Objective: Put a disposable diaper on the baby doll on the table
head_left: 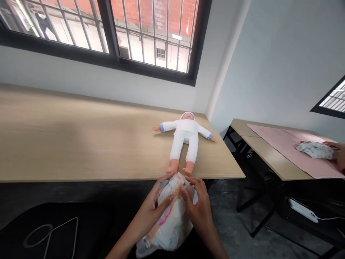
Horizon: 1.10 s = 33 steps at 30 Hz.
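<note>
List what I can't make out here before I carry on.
All in the head view:
- Underside of the white bundle: turned away from the camera.
- Its print: creased, blurred, partly behind the left hand and right hand.
- The doll's back: hidden beneath its body.
- Other person's hand: cut by the right edge.
</note>
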Motion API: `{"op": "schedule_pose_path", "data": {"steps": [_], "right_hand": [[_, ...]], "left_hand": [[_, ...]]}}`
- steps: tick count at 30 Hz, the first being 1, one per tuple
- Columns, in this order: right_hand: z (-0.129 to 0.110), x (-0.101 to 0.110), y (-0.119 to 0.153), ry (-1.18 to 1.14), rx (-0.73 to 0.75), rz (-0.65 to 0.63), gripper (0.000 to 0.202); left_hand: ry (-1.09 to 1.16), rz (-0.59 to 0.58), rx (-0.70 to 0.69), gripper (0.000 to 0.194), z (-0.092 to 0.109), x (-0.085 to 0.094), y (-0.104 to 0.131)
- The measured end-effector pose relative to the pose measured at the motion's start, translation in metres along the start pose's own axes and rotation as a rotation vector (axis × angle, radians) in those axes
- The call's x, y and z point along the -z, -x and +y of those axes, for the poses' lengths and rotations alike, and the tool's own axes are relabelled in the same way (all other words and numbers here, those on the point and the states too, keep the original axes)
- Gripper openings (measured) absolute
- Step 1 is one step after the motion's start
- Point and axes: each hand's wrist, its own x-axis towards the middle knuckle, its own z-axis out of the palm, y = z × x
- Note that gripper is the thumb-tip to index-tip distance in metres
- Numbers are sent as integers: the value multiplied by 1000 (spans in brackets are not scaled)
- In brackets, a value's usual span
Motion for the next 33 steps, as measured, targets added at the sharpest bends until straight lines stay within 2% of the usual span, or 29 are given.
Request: {"op": "schedule_pose_path", "data": {"steps": [4, 11, 15, 18, 26, 29, 33], "right_hand": [[3, -2, -3, -66, -57, -14, 14], [7, 1, -3, -106, -79, -29, 14], [8, -4, 0, -52, -2, -73, 9], [8, -8, 3, 39, 97, -39, 21], [4, -11, 7, 89, 155, -5, 31], [1, -9, 6, 81, 172, -19, 29], [-1, -8, 7, 68, 278, -93, 38]], "left_hand": [[-56, -46, -45, 49, -4, 3, -1], [-94, -171, 105, 31, -21, 3, -11], [-79, -120, 126, 29, -27, 2, -13], [-86, -62, 157, 30, -27, 1, -12], [-23, -57, 138, 31, -11, -1, -9], [-37, -65, 122, 31, -14, 0, -9], [-36, -49, 140, 29, -20, 1, -9]]}}
